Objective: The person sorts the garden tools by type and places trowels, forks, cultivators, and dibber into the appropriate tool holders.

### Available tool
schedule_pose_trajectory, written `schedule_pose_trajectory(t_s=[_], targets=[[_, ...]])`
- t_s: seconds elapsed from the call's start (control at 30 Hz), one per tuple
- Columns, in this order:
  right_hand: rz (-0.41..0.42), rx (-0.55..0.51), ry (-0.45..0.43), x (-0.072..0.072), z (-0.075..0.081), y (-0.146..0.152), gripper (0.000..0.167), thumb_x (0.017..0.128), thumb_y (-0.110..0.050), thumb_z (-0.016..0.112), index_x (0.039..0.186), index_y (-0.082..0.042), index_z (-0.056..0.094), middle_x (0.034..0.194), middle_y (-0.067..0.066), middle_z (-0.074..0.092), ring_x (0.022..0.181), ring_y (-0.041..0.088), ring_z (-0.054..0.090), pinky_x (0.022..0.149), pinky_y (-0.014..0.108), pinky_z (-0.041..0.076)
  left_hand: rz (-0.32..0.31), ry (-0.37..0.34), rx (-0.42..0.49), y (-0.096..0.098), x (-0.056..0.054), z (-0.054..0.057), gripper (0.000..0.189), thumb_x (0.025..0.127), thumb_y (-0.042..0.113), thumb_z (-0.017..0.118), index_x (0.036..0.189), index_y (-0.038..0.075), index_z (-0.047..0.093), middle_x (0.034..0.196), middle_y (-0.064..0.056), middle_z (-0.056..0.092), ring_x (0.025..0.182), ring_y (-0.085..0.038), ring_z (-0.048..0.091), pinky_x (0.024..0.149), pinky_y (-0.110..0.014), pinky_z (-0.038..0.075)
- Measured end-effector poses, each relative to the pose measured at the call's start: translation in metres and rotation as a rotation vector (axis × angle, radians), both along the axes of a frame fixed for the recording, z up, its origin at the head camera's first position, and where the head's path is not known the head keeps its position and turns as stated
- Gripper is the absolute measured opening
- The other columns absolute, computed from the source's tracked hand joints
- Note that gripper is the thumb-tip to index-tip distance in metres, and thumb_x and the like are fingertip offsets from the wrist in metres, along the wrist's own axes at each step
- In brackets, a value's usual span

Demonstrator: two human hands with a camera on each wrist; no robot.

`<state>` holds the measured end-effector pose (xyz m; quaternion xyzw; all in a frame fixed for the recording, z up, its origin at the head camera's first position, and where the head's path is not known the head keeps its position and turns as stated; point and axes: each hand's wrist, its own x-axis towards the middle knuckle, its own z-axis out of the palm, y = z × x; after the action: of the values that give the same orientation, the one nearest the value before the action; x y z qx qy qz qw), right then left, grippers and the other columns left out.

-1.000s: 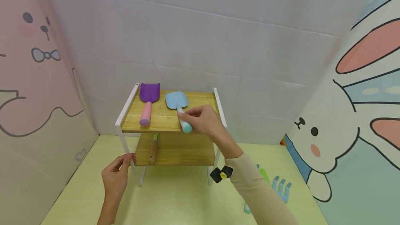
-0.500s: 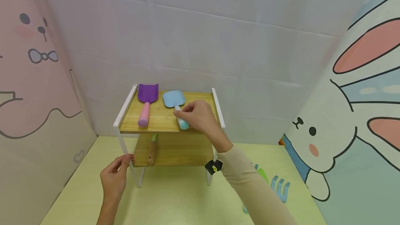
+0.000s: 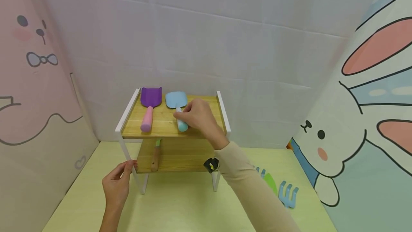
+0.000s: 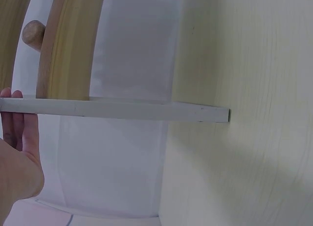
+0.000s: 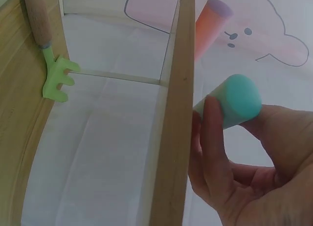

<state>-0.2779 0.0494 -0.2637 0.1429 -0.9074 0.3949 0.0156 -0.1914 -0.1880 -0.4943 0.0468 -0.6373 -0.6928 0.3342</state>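
A light blue toy shovel [image 3: 176,99] with a white and mint handle lies on the top board of a two-tier wooden shelf [image 3: 165,129]. My right hand [image 3: 200,116] pinches its handle between thumb and fingers; in the right wrist view the mint handle end [image 5: 243,96] pokes out past the board's front edge. Left of it lies a purple shovel [image 3: 151,97] with a pink handle. Down at the lower board, my left hand [image 3: 116,181] grips the shelf's white front leg [image 4: 132,110], fingertips showing past the leg in the left wrist view.
On the lower board rests a small green hand rake [image 5: 57,79] with a wooden handle [image 3: 155,158]. On the table at the right lie a blue fork [image 3: 287,194] and a green tool head [image 3: 270,182], partly behind my right sleeve. A pale curtain [image 3: 193,46] hangs behind.
My right hand has shifted left with the blue shovel, whose handle has swung left so that it points straighter toward the front. The left hand stays on the leg.
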Motion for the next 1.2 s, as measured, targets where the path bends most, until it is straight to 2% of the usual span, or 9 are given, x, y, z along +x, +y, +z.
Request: schedule_pose_trajectory(t_s=[0.17,0.3,0.4,0.5,0.57,0.77,1.03,1.2], targets=[[0.007,-0.004,0.011,-0.001,-0.002,-0.003,0.049,0.091,-0.029,0.08,0.054,-0.013,0.052,0.049,-0.007,0.038,0.048,0.006,0.036,0.047,0.019,0.029,-0.005,-0.005,0.0,0.0,0.0,0.0,0.015,0.098,-0.004,0.066,0.098,-0.018,0.072,0.084,0.004,0.078,0.086,-0.005,0.074,0.079,-0.013,0.056],[0.005,-0.005,0.008,-0.001,-0.004,-0.005,0.048,0.092,-0.031,0.079,0.057,-0.012,0.054,0.052,-0.006,0.042,0.049,0.006,0.039,0.047,0.019,0.031,-0.009,0.011,0.007,0.001,0.0,0.0,0.014,0.098,-0.006,0.066,0.097,-0.019,0.072,0.083,0.004,0.078,0.084,-0.005,0.074,0.08,-0.013,0.056],[-0.003,-0.016,0.002,-0.001,-0.006,-0.007,0.039,0.092,-0.031,0.079,0.066,-0.008,0.063,0.06,-0.003,0.055,0.052,0.007,0.048,0.049,0.018,0.038,-0.012,0.016,0.014,0.001,0.0,0.0,0.014,0.098,-0.007,0.065,0.097,-0.019,0.071,0.083,0.003,0.078,0.083,-0.006,0.074,0.08,-0.013,0.056],[-0.006,-0.042,0.005,-0.001,-0.007,-0.009,0.032,0.092,-0.03,0.08,0.08,-0.001,0.072,0.076,0.006,0.07,0.056,0.009,0.06,0.052,0.019,0.048,-0.014,0.013,0.017,0.001,0.0,0.0,0.014,0.098,-0.006,0.066,0.097,-0.019,0.071,0.083,0.002,0.078,0.083,-0.006,0.074,0.08,-0.014,0.056],[0.0,-0.074,-0.003,-0.001,-0.008,-0.01,0.032,0.093,-0.028,0.079,0.088,0.003,0.073,0.085,0.012,0.074,0.055,0.012,0.065,0.052,0.021,0.053,-0.007,0.005,0.01,0.0,0.0,0.0,0.014,0.098,-0.005,0.066,0.097,-0.018,0.072,0.082,0.002,0.078,0.084,-0.006,0.074,0.08,-0.013,0.056],[0.035,-0.169,-0.024,0.0,-0.011,-0.011,0.033,0.095,-0.024,0.077,0.098,0.009,0.071,0.087,0.019,0.075,0.048,0.017,0.068,0.049,0.028,0.058,0.004,-0.013,-0.006,-0.001,0.0,0.0,0.014,0.098,-0.004,0.067,0.096,-0.017,0.073,0.081,0.001,0.077,0.085,-0.006,0.074,0.081,-0.013,0.056],[0.052,-0.184,0.009,0.002,-0.016,-0.005,0.034,0.1,-0.027,0.071,0.104,0.007,0.07,0.088,0.016,0.074,0.049,0.017,0.067,0.05,0.028,0.058,0.002,0.0,-0.02,-0.001,-0.001,-0.001,0.014,0.098,-0.005,0.066,0.095,-0.017,0.072,0.08,0.0,0.077,0.085,-0.005,0.073,0.08,-0.013,0.056],[0.06,-0.23,0.007,0.005,-0.019,-0.001,0.033,0.101,-0.027,0.069,0.105,0.005,0.07,0.089,0.014,0.073,0.05,0.017,0.068,0.05,0.028,0.058,-0.039,0.046,-0.025,-0.004,-0.002,-0.001,0.013,0.097,-0.009,0.064,0.095,-0.019,0.071,0.082,-0.003,0.077,0.084,-0.006,0.074,0.078,-0.013,0.056]])
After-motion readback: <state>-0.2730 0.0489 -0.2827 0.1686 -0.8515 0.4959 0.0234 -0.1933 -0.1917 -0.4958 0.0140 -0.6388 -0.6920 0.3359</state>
